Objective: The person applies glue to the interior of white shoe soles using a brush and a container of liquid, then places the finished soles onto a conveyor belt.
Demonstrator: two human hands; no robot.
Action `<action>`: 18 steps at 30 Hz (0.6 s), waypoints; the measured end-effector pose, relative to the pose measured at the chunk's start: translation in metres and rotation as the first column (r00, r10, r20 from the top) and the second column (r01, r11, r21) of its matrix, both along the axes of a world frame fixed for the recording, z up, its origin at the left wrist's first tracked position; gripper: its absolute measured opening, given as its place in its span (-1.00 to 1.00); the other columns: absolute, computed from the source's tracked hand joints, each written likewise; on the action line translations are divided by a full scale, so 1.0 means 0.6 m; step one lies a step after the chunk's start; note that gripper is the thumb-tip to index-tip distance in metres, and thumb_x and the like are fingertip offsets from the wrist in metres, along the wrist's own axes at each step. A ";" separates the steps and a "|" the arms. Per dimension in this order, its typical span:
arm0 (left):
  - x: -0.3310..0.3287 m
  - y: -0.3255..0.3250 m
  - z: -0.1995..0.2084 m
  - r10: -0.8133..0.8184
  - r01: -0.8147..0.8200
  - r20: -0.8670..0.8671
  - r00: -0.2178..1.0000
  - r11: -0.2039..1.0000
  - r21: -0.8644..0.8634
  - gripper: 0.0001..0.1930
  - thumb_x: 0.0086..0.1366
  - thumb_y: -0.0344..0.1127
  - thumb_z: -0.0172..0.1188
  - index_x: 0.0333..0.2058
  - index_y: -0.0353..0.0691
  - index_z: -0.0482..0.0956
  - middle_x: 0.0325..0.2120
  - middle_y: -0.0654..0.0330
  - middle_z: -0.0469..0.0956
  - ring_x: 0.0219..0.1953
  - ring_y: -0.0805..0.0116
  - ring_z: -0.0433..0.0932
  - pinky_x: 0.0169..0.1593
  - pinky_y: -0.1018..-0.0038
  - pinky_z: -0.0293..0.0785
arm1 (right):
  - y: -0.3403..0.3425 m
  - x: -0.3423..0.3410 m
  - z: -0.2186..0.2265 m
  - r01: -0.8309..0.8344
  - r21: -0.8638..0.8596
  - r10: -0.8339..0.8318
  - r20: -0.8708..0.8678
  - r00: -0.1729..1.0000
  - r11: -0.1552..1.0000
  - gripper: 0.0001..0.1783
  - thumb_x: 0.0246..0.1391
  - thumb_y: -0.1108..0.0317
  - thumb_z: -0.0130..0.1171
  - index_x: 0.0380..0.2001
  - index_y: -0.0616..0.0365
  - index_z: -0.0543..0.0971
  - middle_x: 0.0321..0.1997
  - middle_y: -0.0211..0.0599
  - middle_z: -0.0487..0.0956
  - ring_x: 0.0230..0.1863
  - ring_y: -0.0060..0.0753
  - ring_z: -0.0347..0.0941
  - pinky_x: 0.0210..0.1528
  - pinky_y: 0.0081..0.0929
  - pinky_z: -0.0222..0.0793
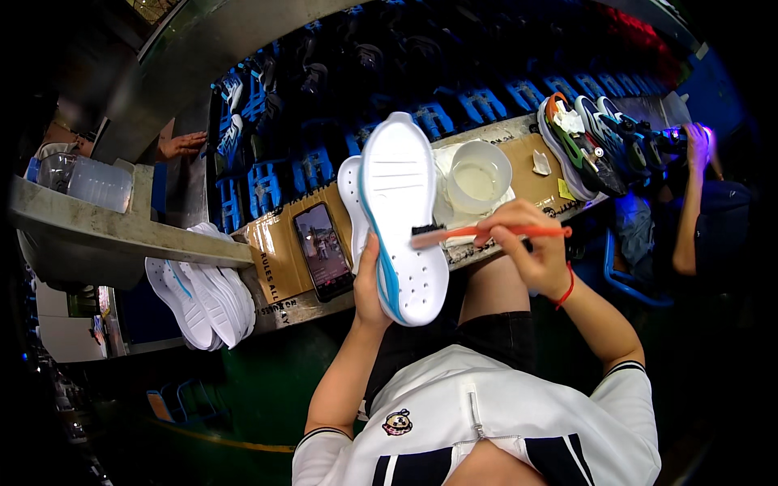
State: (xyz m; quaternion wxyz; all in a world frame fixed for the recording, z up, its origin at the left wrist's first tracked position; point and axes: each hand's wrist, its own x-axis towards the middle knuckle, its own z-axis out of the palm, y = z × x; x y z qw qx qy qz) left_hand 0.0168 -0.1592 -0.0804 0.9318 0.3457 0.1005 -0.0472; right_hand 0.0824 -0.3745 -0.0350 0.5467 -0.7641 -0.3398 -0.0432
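My left hand [369,283] grips a white shoe sole [401,194] by its blue-striped side, tilting its inner face up towards me. Small holes dot its lower part, and grooves cross the upper part. Fingers of my right hand [527,243] are closed round the orange-red handle of a brush [486,233]. Its dark bristles are at the sole's middle; whether they touch the surface I cannot tell. Just behind the held sole lies a second white sole [348,188], partly hidden. A translucent bowl [480,176] with some liquid stands to the right of the soles, on white paper or cloth.
A phone [322,247] with a lit screen lies on the cardboard-covered bench [267,251]. White soles [212,296] are stacked at the left, sports shoes [579,146] at the right. Blue racks [389,81] line the far side. Co-workers' hands show at far left [181,144] and right [698,146].
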 end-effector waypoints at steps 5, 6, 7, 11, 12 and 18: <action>0.015 0.005 -0.007 0.241 -0.243 0.031 0.970 0.962 0.125 -0.41 0.39 0.09 -0.26 0.14 -0.30 0.25 -0.06 0.04 0.48 -0.09 0.29 0.54 -0.03 0.37 0.48 | 0.009 -0.045 0.002 -0.040 -0.026 0.040 -0.028 0.999 0.999 -0.84 0.06 0.53 0.10 -0.27 0.26 0.59 -0.45 -0.33 0.62 -0.36 -0.43 0.46 -0.25 -0.53 0.36; 0.019 0.006 -0.009 0.286 -0.288 0.031 0.958 0.948 0.132 -0.42 0.38 0.10 -0.25 0.11 -0.30 0.27 -0.07 0.05 0.48 -0.10 0.29 0.54 -0.02 0.37 0.48 | 0.010 -0.052 0.001 -0.042 -0.016 0.040 -0.067 0.997 0.999 -0.85 0.07 0.53 0.10 -0.28 0.26 0.59 -0.46 -0.33 0.62 -0.36 -0.43 0.46 -0.25 -0.53 0.36; 0.019 0.009 -0.012 0.279 -0.280 0.025 0.960 0.949 0.143 -0.42 0.38 0.10 -0.24 0.11 -0.29 0.27 -0.08 0.06 0.48 -0.10 0.30 0.54 -0.02 0.37 0.47 | 0.010 -0.057 -0.001 -0.062 0.012 0.063 -0.147 0.987 0.998 -0.85 0.08 0.52 0.09 -0.28 0.27 0.59 -0.46 -0.32 0.62 -0.35 -0.45 0.47 -0.24 -0.54 0.36; -0.001 0.014 -0.004 0.130 -0.127 -0.015 0.991 0.983 0.130 -0.41 0.40 0.05 -0.23 0.21 -0.28 0.12 0.04 0.04 0.37 0.01 0.26 0.45 0.07 0.34 0.38 | 0.008 -0.044 0.003 0.013 0.312 0.223 -0.707 0.671 0.950 -0.79 0.15 0.44 0.04 -0.28 0.39 0.56 -0.46 -0.21 0.63 -0.30 -0.52 0.54 -0.10 -0.61 0.36; -0.011 0.007 0.007 0.064 -0.060 -0.037 0.997 0.994 0.087 -0.40 0.40 0.06 -0.23 0.22 -0.28 0.10 0.05 0.03 0.36 0.02 0.26 0.45 0.08 0.33 0.38 | 0.009 -0.023 0.002 0.036 0.251 0.159 -0.712 0.684 0.967 -0.77 0.15 0.41 0.03 -0.30 0.39 0.56 -0.46 -0.22 0.62 -0.33 -0.52 0.53 -0.13 -0.62 0.35; -0.051 -0.006 0.011 -0.290 0.257 -0.080 0.954 0.923 -0.285 -0.26 0.33 0.18 -0.33 0.23 -0.37 0.06 0.00 -0.22 0.35 -0.13 -0.15 0.50 -0.14 -0.06 0.51 | -0.004 0.131 -0.002 0.219 0.264 -0.054 -0.517 0.854 0.939 -0.73 0.17 0.33 0.02 -0.29 0.35 0.58 -0.44 -0.28 0.63 -0.37 -0.63 0.42 -0.22 -0.63 0.28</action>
